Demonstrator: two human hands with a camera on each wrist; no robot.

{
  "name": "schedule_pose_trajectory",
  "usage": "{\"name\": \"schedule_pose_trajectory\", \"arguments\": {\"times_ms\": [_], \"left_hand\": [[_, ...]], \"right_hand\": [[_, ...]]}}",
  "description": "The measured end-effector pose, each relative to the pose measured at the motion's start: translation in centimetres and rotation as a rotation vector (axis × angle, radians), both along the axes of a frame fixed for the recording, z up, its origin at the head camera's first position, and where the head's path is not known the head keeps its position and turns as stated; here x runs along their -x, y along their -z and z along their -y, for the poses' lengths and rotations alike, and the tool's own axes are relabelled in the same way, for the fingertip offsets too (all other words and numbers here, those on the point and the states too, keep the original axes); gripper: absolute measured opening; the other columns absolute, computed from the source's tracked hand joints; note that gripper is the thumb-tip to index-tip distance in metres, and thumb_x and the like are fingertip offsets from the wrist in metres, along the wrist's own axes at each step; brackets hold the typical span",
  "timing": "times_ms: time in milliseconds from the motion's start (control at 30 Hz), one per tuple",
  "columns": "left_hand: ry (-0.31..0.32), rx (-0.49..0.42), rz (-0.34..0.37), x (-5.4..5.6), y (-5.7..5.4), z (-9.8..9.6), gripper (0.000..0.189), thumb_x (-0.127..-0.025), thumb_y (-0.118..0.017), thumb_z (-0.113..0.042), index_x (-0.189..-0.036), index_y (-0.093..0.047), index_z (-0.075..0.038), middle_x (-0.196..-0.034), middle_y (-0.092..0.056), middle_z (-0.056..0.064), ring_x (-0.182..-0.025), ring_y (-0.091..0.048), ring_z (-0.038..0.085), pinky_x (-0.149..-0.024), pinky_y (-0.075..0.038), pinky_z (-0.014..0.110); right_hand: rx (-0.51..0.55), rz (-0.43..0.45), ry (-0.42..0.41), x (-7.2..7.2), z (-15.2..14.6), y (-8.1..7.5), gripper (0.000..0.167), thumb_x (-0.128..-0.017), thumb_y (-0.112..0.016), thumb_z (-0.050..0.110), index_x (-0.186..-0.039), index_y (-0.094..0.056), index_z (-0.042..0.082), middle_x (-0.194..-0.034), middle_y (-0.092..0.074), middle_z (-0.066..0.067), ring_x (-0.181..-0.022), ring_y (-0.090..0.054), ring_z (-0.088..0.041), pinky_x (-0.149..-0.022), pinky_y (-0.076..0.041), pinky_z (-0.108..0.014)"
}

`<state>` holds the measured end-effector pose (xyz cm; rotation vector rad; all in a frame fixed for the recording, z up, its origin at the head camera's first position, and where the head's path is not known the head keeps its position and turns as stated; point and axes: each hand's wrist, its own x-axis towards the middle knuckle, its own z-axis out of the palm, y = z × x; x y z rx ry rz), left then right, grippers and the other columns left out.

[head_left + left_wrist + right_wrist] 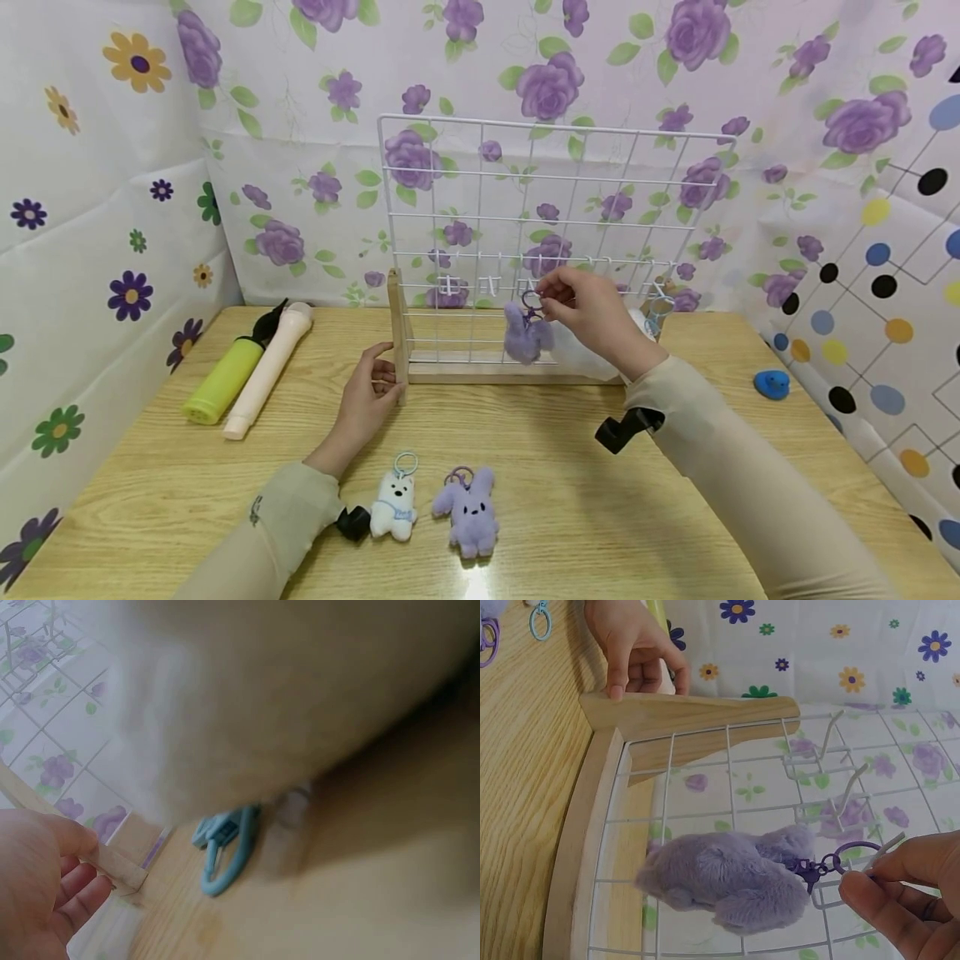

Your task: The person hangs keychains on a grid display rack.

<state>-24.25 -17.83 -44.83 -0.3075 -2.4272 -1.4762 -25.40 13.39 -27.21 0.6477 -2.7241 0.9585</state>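
Two hands | right hand (581,310) grip pinches purple plush keychain (527,333) ring | left hand (369,400) grip holds wooden stand (398,329)

A flower-papered corner around a pale wooden table

Purple rose fabric (600,75) hangs across the back, daisy-print sheeting (82,225) covers the left side, and a dotted, lined cloth (892,283) drapes the right; the light wood-grain tabletop (570,533) catches soft, even light
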Motion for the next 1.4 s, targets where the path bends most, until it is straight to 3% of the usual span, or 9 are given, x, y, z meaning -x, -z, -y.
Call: {"name": "schedule_pose_trajectory", "arguments": {"times_ms": [333,800,1100,1400], "left_hand": [[0.003,-0.007,0.003,0.0,0.1,-0.1,0.064,-0.085,-0.066,0.004,-0.141,-0.038,-0.010,-0.107,-0.057,0.019,-0.092,-0.059,0.028,-0.073,-0.050,0.017],[0.000,-0.011,-0.002,0.0,0.0,-0.1,0.064,-0.085,-0.067,0.005,-0.141,-0.038,-0.009,-0.107,-0.056,0.019,-0.091,-0.059,0.027,-0.073,-0.050,0.016],[-0.007,-0.007,0.007,-0.1,-0.1,-0.1,0.064,-0.085,-0.067,0.004,-0.140,-0.038,-0.009,-0.107,-0.057,0.019,-0.092,-0.059,0.028,-0.073,-0.050,0.017],[-0.014,-0.017,0.016,0.0,-0.1,-0.1,0.064,-0.085,-0.067,0.004,-0.140,-0.038,-0.010,-0.107,-0.057,0.019,-0.093,-0.058,0.028,-0.073,-0.049,0.016]], "right_hand": [[0.002,-0.031,0.032,-0.4,-0.4,-0.1,0.020,-0.094,-0.060,0.010,-0.112,-0.064,0.004,-0.103,-0.068,-0.011,-0.095,-0.064,-0.024,-0.083,-0.055,-0.040],[0.084,-0.191,0.037,-2.6,-1.1,0.2,0.017,-0.093,-0.064,0.013,-0.108,-0.066,0.006,-0.100,-0.067,-0.007,-0.091,-0.063,-0.020,-0.073,-0.052,-0.031],[0.127,-0.261,0.011,-4.0,-1.2,1.6,0.017,-0.091,-0.066,0.012,-0.106,-0.067,0.005,-0.097,-0.068,-0.007,-0.085,-0.063,-0.016,-0.068,-0.053,-0.024],[0.173,-0.258,-0.028,-5.6,-1.0,3.1,0.018,-0.089,-0.067,0.009,-0.106,-0.067,0.004,-0.099,-0.068,-0.006,-0.086,-0.063,-0.015,-0.068,-0.055,-0.023]]}}
